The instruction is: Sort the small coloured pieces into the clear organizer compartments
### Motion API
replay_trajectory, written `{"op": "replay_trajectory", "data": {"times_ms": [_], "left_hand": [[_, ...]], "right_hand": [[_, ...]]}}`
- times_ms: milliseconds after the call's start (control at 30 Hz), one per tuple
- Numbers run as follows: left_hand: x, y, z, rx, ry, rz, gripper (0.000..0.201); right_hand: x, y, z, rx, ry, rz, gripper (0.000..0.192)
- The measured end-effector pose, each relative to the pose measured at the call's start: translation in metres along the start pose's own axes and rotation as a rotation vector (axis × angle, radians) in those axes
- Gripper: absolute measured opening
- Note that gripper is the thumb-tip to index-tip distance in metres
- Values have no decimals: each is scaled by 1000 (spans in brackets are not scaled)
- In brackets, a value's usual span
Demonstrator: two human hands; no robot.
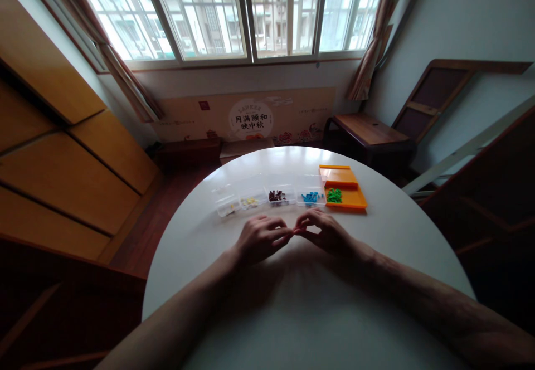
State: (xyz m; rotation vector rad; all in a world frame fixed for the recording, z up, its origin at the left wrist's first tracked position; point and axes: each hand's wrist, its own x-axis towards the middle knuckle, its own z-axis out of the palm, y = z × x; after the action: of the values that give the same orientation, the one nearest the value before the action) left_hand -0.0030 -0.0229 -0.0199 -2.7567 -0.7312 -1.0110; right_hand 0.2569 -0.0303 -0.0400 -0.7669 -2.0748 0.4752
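Small red plastic piece [295, 230] is pinched between fingertips of left hand [261, 239] and right hand [328, 232], both narrowly closed on it, just before the sorted clear plastic compartments [271, 191] and orange plastic tray [349, 191].

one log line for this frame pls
left hand: pinching small red piece | right hand: pinching same piece | behind: clear boxes, orange tray | surface: white table

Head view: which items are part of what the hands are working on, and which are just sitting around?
In hand:
left hand and right hand, fingertips pinching one small red piece
clear compartment boxes with yellow, dark red and blue pieces
orange tray with green pieces

Lying about:
wooden bench
printed cardboard box
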Motion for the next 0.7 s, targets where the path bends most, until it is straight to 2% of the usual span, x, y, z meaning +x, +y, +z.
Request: {"op": "replay_trajectory", "data": {"times_ms": [100,267,400,500,700], "left_hand": [[0,-1,0,18,-25,13,18],[3,2,-2,12,-2,37,16],[6,-1,-8,28,23,-10,15],[7,-13,-23,74,24,-145,17],[0,-48,-61,204,-24,-630,11]], "right_hand": [[0,0,1,-6,6,4,14],[0,-1,2,-39,12,-24,11],[2,-4,0,-83,-30,-57,5],[4,-7,-1,-149,-115,-40,21],[8,-12,-2,-231,-224,-52,44]]}}
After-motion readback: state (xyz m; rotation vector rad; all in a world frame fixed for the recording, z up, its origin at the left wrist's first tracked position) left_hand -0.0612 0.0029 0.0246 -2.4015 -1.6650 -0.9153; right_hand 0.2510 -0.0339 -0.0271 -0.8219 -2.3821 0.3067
